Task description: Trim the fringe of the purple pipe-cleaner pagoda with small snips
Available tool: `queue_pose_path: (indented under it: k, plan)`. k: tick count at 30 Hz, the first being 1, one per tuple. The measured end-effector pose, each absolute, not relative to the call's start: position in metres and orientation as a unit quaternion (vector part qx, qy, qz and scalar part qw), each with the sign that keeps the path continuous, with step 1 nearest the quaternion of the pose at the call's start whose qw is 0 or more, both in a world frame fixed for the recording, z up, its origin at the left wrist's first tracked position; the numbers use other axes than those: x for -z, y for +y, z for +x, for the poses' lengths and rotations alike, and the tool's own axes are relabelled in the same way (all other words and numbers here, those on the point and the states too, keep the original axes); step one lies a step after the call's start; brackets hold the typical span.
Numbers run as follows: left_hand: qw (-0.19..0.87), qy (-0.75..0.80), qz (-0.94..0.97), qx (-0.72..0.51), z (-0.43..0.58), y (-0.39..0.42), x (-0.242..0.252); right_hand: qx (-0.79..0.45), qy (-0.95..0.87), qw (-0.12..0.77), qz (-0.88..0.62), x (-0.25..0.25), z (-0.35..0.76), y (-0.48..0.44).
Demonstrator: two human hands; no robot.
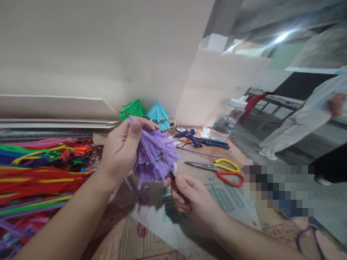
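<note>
My left hand (123, 144) is closed around the top of a purple tiered cone of pipe cleaners (155, 155), with its fringed tiers spreading to the right. Close below the cone's lower right edge, my right hand (187, 193) grips a small dark tool (172, 176). The tool's tip reaches the purple strands; most of it is hidden in my fingers, so its kind cannot be made out. Against the wall behind stand a green pipe-cleaner cone (134, 109) and a light blue one (158, 113).
Scissors (217, 169) with yellow and red handles lie right of my hands. Beyond are a blue glue gun (188, 136), dark blue pliers (213, 143) and a clear bottle (227, 121). Bundles of coloured pipe cleaners (40, 180) fill the left side. A person (306, 115) stands far right.
</note>
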State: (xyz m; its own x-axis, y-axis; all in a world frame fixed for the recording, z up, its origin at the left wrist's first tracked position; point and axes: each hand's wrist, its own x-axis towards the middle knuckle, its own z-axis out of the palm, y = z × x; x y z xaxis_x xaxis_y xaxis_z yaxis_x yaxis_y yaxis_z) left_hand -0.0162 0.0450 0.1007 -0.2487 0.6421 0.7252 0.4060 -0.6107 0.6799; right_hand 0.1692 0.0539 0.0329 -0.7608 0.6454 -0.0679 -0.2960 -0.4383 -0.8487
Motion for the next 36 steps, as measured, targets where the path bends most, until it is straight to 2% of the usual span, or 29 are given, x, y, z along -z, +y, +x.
queue_pose_path:
  k: [36]
  plan:
    - [0.087,0.439,0.603,-0.66,-0.0146,0.0443,-0.104,-0.812,-0.461,0.285,-0.215,-0.0356,0.1706,0.0552]
